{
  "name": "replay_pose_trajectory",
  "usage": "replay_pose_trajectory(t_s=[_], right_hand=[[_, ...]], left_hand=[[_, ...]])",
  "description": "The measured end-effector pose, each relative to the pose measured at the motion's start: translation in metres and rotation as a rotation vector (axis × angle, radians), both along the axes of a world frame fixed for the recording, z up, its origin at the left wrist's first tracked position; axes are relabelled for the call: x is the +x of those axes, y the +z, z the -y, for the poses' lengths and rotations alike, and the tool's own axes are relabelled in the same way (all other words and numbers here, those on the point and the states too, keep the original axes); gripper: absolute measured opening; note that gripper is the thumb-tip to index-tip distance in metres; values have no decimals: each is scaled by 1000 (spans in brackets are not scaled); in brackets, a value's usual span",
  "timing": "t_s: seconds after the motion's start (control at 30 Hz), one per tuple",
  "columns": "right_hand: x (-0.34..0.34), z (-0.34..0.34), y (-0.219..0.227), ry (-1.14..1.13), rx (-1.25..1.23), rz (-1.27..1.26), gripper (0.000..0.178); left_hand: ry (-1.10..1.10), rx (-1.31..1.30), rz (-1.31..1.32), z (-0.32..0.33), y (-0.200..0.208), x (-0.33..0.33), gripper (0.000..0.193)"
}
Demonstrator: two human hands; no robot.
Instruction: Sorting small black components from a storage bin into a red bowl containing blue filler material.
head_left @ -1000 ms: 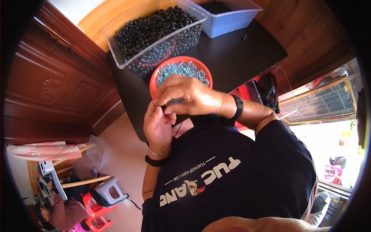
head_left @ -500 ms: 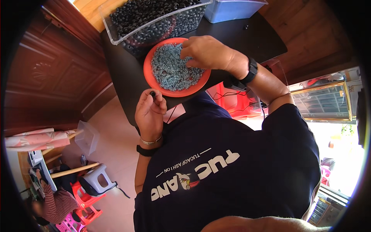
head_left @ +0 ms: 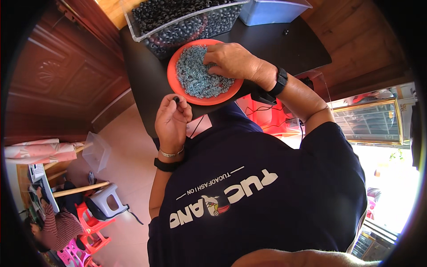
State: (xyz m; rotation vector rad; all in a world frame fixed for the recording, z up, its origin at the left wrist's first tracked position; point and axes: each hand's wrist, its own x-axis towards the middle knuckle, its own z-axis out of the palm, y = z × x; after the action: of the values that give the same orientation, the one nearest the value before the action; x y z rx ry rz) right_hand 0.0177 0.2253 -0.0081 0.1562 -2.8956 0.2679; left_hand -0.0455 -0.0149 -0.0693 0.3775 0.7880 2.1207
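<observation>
My left hand [head_left: 172, 122], just off the near left side of the plate, pinches a small black ring-like piece [head_left: 176, 99] between thumb and fingers. A round orange-red plate [head_left: 173, 78] holds a heap of small silvery-blue metal pieces [head_left: 193, 73], too fine to make out as springs or screws. Over the plate's right half is my right hand [head_left: 233, 61], its fingers curled down and touching the heap. Its fingertips are close together, and whatever is between them is hidden.
Behind the plate stands a clear bin [head_left: 195, 32] full of small black pieces. A blue bin [head_left: 273, 12] is to its right. One loose black piece [head_left: 286, 32] lies on the dark table [head_left: 138, 73]. A person in a striped top [head_left: 60, 227] sits at far lower left, near plastic stools [head_left: 106, 202].
My right hand has moved slightly left and lower into the metal pieces. My left hand keeps its pinch on the black piece. The whole view has shifted a little.
</observation>
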Motion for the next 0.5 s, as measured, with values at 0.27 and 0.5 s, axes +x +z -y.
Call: replay_pose_trajectory(t_s=[0.27, 0.5], right_hand=[[-8, -3, -4, -67, 37, 74, 10], [-11, 5, -5, 92, -16, -98, 7]], left_hand=[[-19, 16, -24, 2, -3, -2, 18], [-21, 19, -63, 1, -3, -1, 19]])
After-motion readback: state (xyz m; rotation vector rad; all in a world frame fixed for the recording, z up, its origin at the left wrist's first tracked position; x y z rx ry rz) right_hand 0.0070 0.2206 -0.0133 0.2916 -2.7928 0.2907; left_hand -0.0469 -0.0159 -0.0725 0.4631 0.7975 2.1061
